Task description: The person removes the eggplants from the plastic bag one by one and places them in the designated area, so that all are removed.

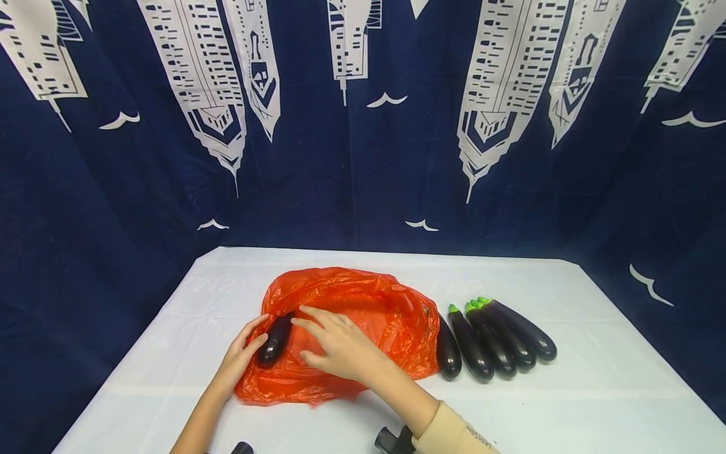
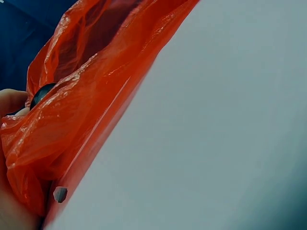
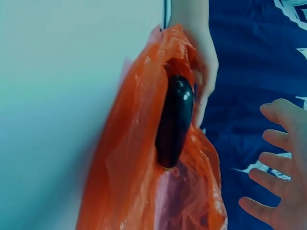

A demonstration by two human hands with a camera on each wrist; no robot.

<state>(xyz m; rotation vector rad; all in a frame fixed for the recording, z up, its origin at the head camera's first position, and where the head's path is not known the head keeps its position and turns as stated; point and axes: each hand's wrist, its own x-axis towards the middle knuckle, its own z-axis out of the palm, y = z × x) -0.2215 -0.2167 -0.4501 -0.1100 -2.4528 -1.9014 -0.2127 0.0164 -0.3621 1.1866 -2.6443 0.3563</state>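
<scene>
A crumpled red plastic bag (image 1: 363, 315) lies on the table with its mouth spread wide. At its left side is a dark eggplant (image 1: 276, 340), its glossy round end toward me; the right wrist view shows the eggplant (image 3: 175, 122) lengthwise in the bag. My left hand (image 1: 234, 359) rests against the bag's left edge beside the eggplant, fingers extended along the outside. Part of that hand is hidden by red film in the left wrist view. Above the bag opening, just right of the eggplant, hovers my right hand (image 1: 340, 347), fingers spread and holding nothing.
Right of the bag, several dark eggplants (image 1: 501, 340) lie side by side, green stems away from me; the leftmost touches or nearly touches the bag. They lie on a white-covered table (image 1: 601, 391). Behind it hangs a dark blue cloth (image 1: 351, 164) with white building prints.
</scene>
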